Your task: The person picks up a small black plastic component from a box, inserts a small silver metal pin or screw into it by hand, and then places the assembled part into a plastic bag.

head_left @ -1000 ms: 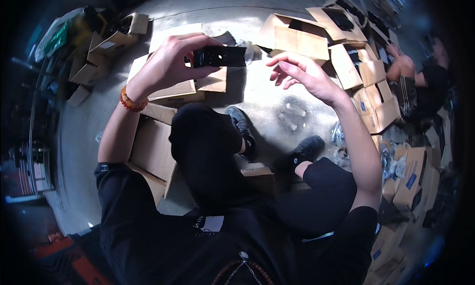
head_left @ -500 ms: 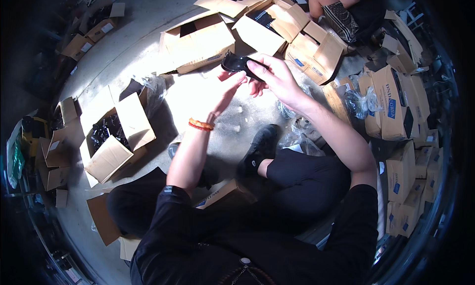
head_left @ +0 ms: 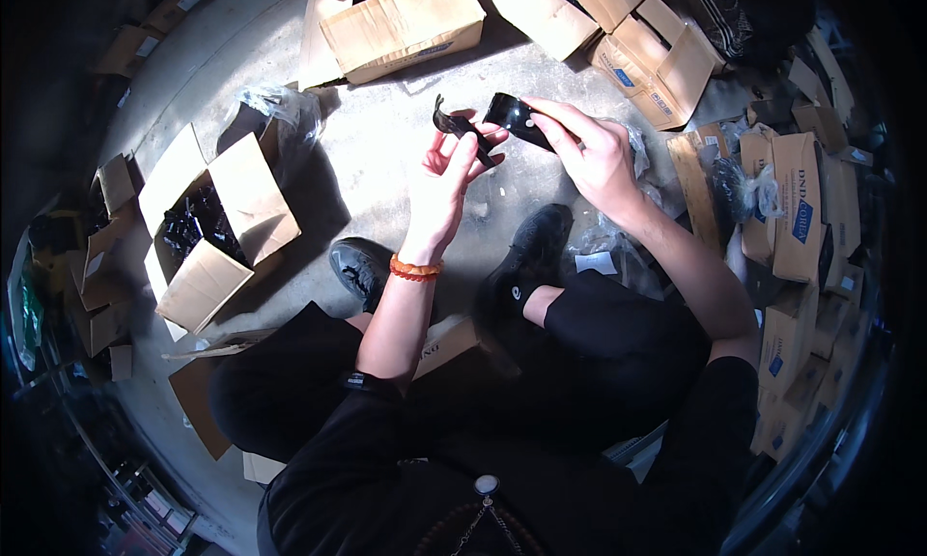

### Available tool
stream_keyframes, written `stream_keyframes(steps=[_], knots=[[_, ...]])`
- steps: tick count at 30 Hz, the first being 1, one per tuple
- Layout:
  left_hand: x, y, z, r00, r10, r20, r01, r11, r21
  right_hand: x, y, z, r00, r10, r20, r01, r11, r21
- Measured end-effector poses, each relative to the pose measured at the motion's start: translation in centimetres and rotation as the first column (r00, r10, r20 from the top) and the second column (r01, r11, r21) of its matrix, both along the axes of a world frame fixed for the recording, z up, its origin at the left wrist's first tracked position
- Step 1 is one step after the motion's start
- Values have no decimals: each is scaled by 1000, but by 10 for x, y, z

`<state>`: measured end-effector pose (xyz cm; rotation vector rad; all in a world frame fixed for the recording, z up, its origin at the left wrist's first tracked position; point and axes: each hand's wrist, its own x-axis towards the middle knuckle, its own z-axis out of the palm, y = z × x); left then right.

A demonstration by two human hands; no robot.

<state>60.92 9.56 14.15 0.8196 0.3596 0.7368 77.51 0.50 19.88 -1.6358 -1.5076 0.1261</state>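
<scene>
My left hand [head_left: 446, 177] is closed on a thin black curved plastic piece [head_left: 453, 123], whose narrow hooked end sticks up past the fingers. Just to its right, a broader glossy black curved piece [head_left: 510, 117] is pinched between the thumb and fingers of my right hand [head_left: 596, 158]. The two pieces are close together, and the glossy one appears slightly apart from the thin one. Both hands are raised above the floor in front of my feet. An open carton [head_left: 270, 203] to the left holds many small black parts [head_left: 198, 223].
Open cartons stand ahead, one large carton [head_left: 410, 29] at the middle and another carton [head_left: 642, 68] to the right. Clear plastic bags [head_left: 763, 189] and a wooden block [head_left: 693, 184] lie to the right, by stacked cartons [head_left: 800, 203]. A person's patterned clothing [head_left: 716, 15] shows at the far right.
The black pieces, held together before, are now apart: the thin one in my left hand, the glossy one in my right. My right hand has moved right, and the view has shifted.
</scene>
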Motion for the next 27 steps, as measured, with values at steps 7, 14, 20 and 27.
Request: stream_keyframes(steps=[7, 14, 20, 27], knots=[[-9, -18, 19, 997, -81, 17, 82, 974, -213, -2, -6, 22, 909, 149, 390, -136, 989, -59], [-25, -16, 38, 998, -27, 56, 37, 981, -192, -26, -5, 38, 860, 290, 419, -340, 939, 47], [-34, -12, 50, 987, 90, 134, -87, 996, -29, -38, -11, 38, 925, 322, -201, -340, 938, -60], [-40, -6, 58, 995, 94, -21, -86, 968, 236, -46, -4, 40, 780, 197, -594, -348, 925, -150]])
